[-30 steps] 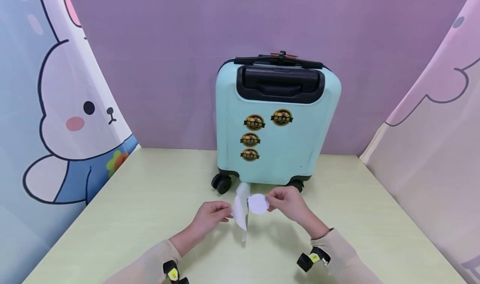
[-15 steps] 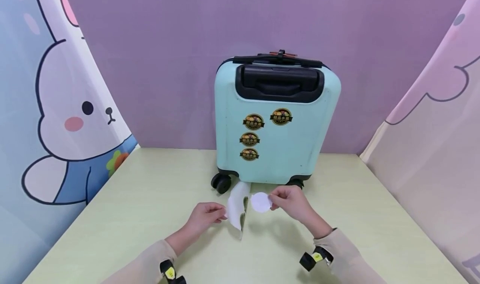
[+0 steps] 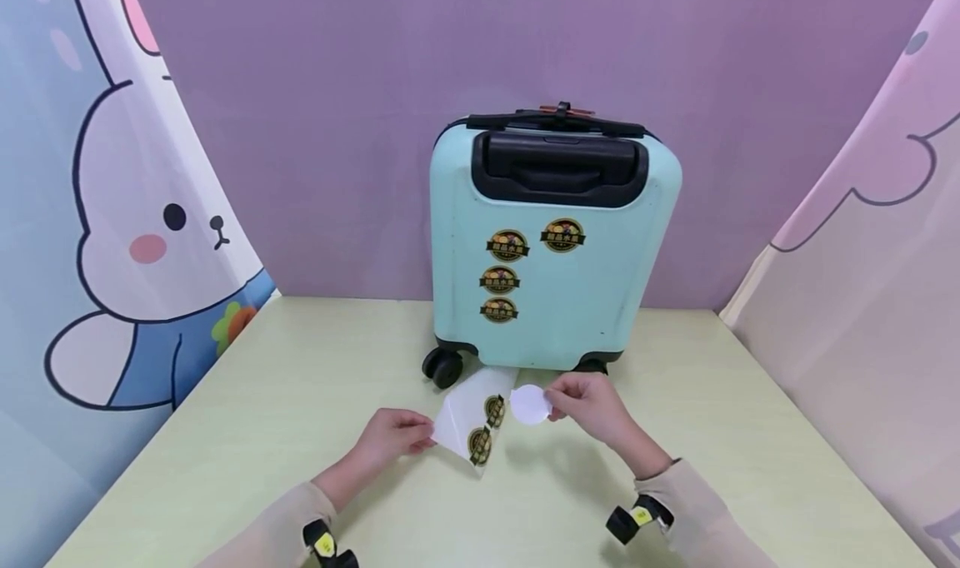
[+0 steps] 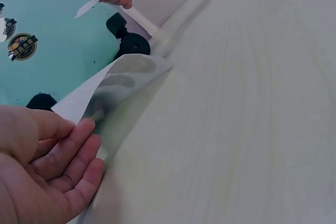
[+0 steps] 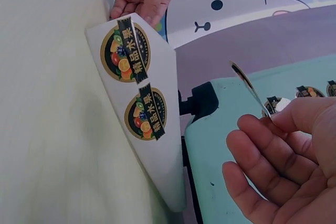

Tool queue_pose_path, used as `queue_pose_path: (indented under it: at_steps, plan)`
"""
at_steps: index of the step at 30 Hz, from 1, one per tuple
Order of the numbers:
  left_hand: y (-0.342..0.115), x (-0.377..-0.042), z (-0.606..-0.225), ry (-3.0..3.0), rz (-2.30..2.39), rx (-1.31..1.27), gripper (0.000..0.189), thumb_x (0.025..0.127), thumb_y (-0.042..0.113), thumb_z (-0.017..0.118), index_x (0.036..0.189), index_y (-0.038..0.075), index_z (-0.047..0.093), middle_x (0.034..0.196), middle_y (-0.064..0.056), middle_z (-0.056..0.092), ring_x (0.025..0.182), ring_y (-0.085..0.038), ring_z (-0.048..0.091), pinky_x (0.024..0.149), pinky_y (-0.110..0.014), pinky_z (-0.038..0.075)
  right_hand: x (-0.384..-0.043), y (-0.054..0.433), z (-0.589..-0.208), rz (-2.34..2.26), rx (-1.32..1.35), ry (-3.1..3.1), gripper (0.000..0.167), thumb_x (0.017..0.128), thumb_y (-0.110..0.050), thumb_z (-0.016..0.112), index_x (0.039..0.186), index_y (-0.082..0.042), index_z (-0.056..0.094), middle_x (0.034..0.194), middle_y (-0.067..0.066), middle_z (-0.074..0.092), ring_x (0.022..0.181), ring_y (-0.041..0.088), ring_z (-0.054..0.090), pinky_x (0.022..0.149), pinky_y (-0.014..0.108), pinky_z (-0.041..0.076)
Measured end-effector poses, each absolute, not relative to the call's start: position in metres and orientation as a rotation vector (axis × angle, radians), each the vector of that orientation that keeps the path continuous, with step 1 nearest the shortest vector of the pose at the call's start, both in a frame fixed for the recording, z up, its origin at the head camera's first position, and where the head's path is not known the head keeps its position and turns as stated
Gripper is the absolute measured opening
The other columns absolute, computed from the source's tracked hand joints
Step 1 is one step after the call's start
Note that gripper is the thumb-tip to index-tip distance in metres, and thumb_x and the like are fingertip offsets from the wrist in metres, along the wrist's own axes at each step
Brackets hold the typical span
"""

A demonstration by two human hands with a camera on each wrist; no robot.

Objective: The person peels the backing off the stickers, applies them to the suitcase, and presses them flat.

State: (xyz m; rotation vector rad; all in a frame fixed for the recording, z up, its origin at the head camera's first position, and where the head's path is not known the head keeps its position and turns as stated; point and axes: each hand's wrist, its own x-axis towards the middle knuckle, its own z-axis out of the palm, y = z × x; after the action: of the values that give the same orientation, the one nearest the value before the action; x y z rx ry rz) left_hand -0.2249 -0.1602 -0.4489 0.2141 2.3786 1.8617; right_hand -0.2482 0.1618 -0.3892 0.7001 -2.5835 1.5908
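Observation:
My left hand [image 3: 393, 435] pinches the edge of a white sticker sheet [image 3: 453, 422] in front of the suitcase. Two round black-and-gold fruit stickers show on that sheet [image 5: 94, 40] in the right wrist view. Between thumb and finger my right hand [image 3: 592, 406] pinches a single round sticker [image 3: 530, 405], its white back towards the head camera. The loose sticker [image 5: 244, 80] appears almost edge-on in the right wrist view. Behind both hands stands a mint-green suitcase [image 3: 577, 301] bearing several similar stickers [image 3: 507, 246] on its face.
The suitcase stands upright on black wheels [image 3: 444, 366] on a pale table [image 3: 330, 343]. A purple cloth [image 3: 337, 135] hangs behind it. Printed curtains [image 3: 142, 218] flank the table on both sides.
The left hand has moved left, and the sheet has swung round so that its printed stickers face the head view. The right hand has shifted slightly right with the loose sticker, apart from the sheet.

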Motion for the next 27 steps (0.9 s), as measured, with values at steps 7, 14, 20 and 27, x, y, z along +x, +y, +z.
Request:
queue_pose_path:
  at_steps: [7,14,20,27]
  plan:
    - [-0.171,-0.229,-0.449,2.406,1.818,0.21,0.021,0.093,-0.001,0.062,0.105,-0.018,0.065,0.087,-0.021,0.072,0.078,-0.027,0.071,0.073,-0.036,0.06,-0.248,0.166,-0.389,1.577,0.7,-2.597,0.012,0.093,0.001,0.064,0.085,0.006,0.071,0.071,0.009,0.07,0.066,0.015,0.067,0.066,0.04,0.06]
    - [-0.179,-0.234,-0.447,2.43,1.784,0.199,0.021,0.092,-0.001,0.063,0.104,-0.018,0.067,0.085,-0.021,0.073,0.075,-0.023,0.071,0.07,-0.033,0.06,-0.25,0.173,-0.389,1.547,0.675,-2.614,0.012,0.094,0.001,0.064,0.086,0.005,0.071,0.072,0.009,0.07,0.067,0.015,0.068,0.067,0.029,0.059]
    - [-0.185,-0.236,-0.446,2.437,1.76,0.192,0.021,0.093,0.0,0.065,0.104,-0.017,0.067,0.086,-0.019,0.073,0.076,-0.023,0.071,0.071,-0.033,0.06,-0.249,0.179,-0.383,1.501,0.648,-2.631,0.012,0.094,-0.002,0.064,0.086,0.003,0.071,0.074,0.006,0.07,0.069,0.014,0.068,0.067,0.028,0.059]
    - [-0.186,-0.236,-0.443,2.432,1.755,0.138,0.021,0.093,0.002,0.065,0.106,-0.014,0.068,0.087,-0.017,0.074,0.078,-0.022,0.07,0.072,-0.033,0.06,-0.248,0.185,-0.375,1.377,0.642,-2.615,0.013,0.093,-0.003,0.066,0.082,-0.002,0.072,0.072,0.002,0.068,0.067,0.011,0.064,0.06,0.023,0.052]
